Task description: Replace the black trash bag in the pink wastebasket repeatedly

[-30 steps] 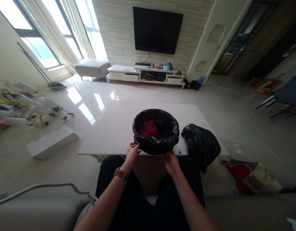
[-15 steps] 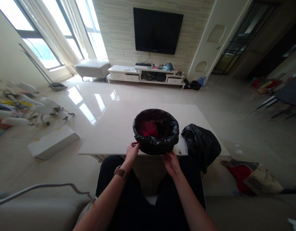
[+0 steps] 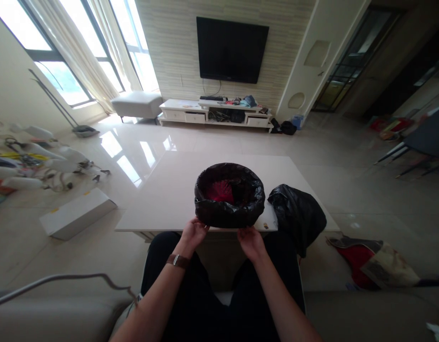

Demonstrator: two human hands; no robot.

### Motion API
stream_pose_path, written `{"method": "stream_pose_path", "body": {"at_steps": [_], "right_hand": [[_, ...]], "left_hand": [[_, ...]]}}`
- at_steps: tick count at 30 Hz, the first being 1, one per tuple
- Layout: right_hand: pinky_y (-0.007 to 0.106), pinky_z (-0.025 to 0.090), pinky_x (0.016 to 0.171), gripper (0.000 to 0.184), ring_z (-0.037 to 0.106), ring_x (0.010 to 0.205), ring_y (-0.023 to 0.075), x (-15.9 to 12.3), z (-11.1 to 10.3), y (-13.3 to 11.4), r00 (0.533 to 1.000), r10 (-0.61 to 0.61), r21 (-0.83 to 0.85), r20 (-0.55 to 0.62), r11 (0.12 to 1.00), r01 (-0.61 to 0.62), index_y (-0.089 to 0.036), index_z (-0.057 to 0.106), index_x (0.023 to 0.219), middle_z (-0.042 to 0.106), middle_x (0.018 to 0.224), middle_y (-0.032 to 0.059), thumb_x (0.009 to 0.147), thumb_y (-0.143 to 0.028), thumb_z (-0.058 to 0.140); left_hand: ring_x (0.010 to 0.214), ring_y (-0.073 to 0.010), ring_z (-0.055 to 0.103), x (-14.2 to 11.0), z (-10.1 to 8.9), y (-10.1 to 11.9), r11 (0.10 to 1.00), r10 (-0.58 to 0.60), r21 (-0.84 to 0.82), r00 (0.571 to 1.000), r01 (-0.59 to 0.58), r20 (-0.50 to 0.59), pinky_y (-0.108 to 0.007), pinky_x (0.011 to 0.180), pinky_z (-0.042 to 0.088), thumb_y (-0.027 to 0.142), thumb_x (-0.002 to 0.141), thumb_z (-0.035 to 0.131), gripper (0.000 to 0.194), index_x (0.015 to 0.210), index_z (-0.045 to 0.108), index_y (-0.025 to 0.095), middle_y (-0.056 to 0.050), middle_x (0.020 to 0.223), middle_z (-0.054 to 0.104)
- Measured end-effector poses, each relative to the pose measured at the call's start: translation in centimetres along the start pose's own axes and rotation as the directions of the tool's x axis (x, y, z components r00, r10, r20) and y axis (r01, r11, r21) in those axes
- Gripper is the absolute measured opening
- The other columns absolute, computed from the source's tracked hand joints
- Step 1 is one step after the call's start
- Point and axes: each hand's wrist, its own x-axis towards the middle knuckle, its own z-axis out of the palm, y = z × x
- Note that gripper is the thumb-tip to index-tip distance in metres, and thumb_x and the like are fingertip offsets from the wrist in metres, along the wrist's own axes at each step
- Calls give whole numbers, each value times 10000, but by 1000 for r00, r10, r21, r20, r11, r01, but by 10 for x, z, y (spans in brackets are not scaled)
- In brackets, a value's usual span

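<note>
A small round bin lined with a black plastic bag (image 3: 229, 202) stands at the near edge of a white low table (image 3: 169, 190). Something red (image 3: 219, 191) lies inside it. My left hand (image 3: 194, 233) touches the lower left of the bag, fingers curled against the plastic. At the lower right edge of the bag my right hand (image 3: 251, 240) does the same, fingers bent at the bag's bottom rim. A brown watch is on my left wrist. I sit with my knees under the table edge.
A second, crumpled black bag (image 3: 298, 216) hangs over the table's right near corner. A white box (image 3: 77, 219) and scattered clutter (image 3: 37, 161) lie on the floor at left. A red and beige bag (image 3: 372, 263) lies on the floor at right. A TV stand (image 3: 215, 114) is far back.
My left hand slid from the bag's left side down towards its bottom edge. My right hand shifted slightly left. The view tilted down a little.
</note>
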Motion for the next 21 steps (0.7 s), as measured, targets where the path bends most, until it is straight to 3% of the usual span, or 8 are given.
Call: {"method": "stream_pose_path", "body": {"at_steps": [5, 10, 15, 18, 21], "right_hand": [[316, 583, 692, 56, 697, 714, 175, 3, 9, 2, 985, 170, 124, 8, 978, -170, -221, 667, 801, 743, 777, -1, 833, -180, 688], [281, 560, 654, 39, 714, 715, 172, 15, 5, -1, 989, 143, 83, -35, 987, -140, -221, 683, 797, 762, 784, 0, 828, -200, 693], [291, 578, 709, 44, 737, 787, 173, 27, -2, -5, 994, 98, 94, -44, 991, -94, -225, 689, 825, 777, 829, -3, 804, -190, 675], [328, 588, 703, 80, 735, 817, 202, 35, -7, -2, 998, -3, 6, -69, 1000, 3, -226, 666, 846, 769, 853, 14, 767, -227, 677], [319, 566, 634, 149, 672, 709, 200, 40, -13, -3, 965, -226, -168, -134, 965, 203, -241, 590, 808, 691, 757, 0, 735, -316, 696]], "left_hand": [[885, -204, 736, 0, -2, 1, 993, -31, -114, 999, 35, 44, -345, 844, 597, 195, 913, 603, 100, 928, 701, 205, -70, 936, 788], [739, -152, 712, 14, -4, 3, 984, -29, -176, 1000, 28, -3, -274, 768, 604, 128, 925, 566, 138, 864, 673, 190, -35, 777, 745], [646, -160, 687, 23, 0, 2, 986, -68, -154, 997, 63, -26, -266, 664, 608, 139, 948, 559, 148, 920, 700, 174, -33, 700, 714], [707, -162, 718, 26, 5, 0, 986, -88, -149, 995, 81, -37, -258, 705, 619, 104, 952, 520, 196, 957, 707, 161, -65, 775, 752], [732, -159, 731, 27, 4, 1, 987, -95, -139, 994, 86, -61, -261, 717, 615, 120, 990, 455, 247, 961, 693, 181, -57, 797, 763]]}}
